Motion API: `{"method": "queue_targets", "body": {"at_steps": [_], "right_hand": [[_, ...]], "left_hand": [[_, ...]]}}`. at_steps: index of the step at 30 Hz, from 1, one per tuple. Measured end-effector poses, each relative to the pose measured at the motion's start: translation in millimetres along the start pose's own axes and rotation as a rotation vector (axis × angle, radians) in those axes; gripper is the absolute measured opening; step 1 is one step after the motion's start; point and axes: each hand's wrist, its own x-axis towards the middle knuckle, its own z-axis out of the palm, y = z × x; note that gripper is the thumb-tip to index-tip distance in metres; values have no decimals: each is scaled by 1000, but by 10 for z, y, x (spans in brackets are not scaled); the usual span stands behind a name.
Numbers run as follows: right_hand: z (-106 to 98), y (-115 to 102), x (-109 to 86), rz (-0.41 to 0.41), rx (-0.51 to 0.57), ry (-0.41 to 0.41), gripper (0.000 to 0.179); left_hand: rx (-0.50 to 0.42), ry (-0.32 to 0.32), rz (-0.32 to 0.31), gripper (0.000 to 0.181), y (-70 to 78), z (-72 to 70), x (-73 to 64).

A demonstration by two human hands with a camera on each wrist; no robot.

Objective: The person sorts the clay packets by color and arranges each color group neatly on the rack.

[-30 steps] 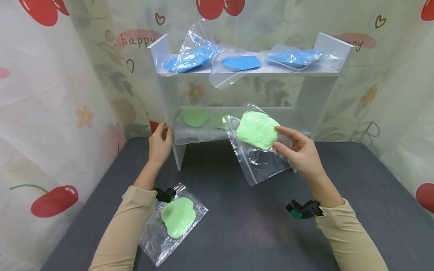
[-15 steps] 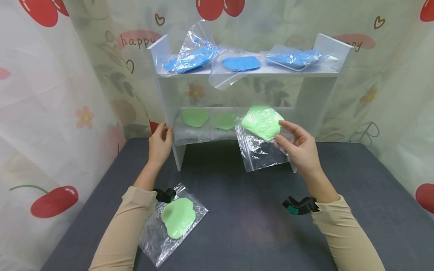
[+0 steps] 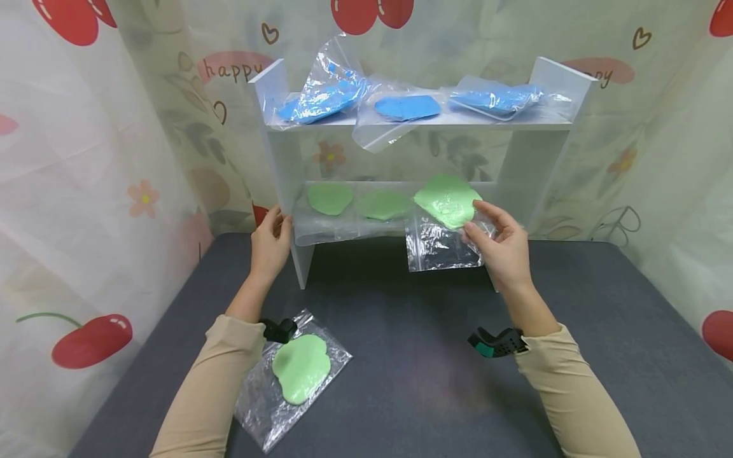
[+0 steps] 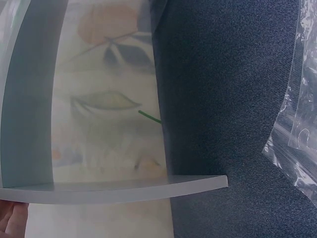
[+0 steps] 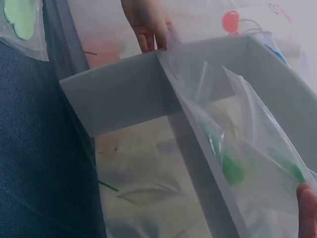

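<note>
My right hand (image 3: 506,251) pinches the right edge of a clear zip bag (image 3: 438,248) that has a flat, light green slab (image 3: 448,200) in it. The bag's upper part is over the lower board of a white two-tier shelf (image 3: 523,159), and its zip end hangs past the front. To its left, two more bagged green slabs (image 3: 330,198) lie on that board. My left hand (image 3: 269,245) rests against the outside of the shelf's left side panel (image 4: 114,193), fingers loosely bent; in the right wrist view its fingers (image 5: 146,42) touch the panel.
Several clear bags with blue pieces (image 3: 408,107) lie on the shelf's upper board. Another zip bag with a green slab (image 3: 301,369) lies on the dark table (image 3: 401,381) beside my left forearm. A patterned curtain (image 3: 143,159) stands behind and at the sides.
My right hand has brought the bagged green slab slightly right and back onto the lower board, and the bag has turned straighter. My left hand has stayed at the side panel.
</note>
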Motion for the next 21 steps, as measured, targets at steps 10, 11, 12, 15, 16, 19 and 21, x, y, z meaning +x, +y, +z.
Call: {"method": "queue_targets", "body": {"at_steps": [10,11,12,15,16,19,21], "right_hand": [[47,59,111,36,-113,85,44],[53,64,123,33,-131,87,45],[59,71,135,31,-152,88,45],[74,91,165,28,-200,99,46],[77,97,174,30,-215,102,46],[85,119,200,40,-234,106,46],[87,131,213,51,-257,104,47]], "left_hand": [[-4,2,1,38,2,0,-2],[-5,2,0,38,1,1,-2],[-4,3,1,38,0,2,-1],[-8,8,4,37,-4,8,1],[-10,7,6,37,-6,9,2],[-12,9,10,37,-6,10,2],[-11,9,10,37,-6,8,1]]}}
